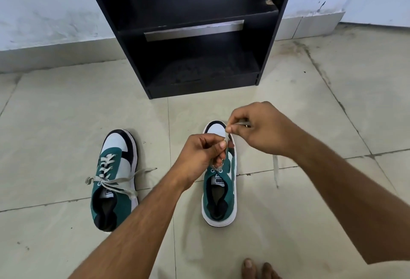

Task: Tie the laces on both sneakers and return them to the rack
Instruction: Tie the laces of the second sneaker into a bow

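Two green, white and black sneakers stand on the tiled floor, toes toward the rack. The left sneaker has its grey laces knotted once, with the ends trailing loose to both sides. Over the right sneaker my left hand pinches a lace just above the eyelets. My right hand pinches the same grey lace higher up, above the toe. Another lace end hangs below my right wrist. The black shoe rack stands ahead against the wall, its shelves bare.
Pale floor tiles with dark grout lines spread all around. A white wall with a low skirting runs behind the rack. My bare toes show at the bottom edge, right of centre.
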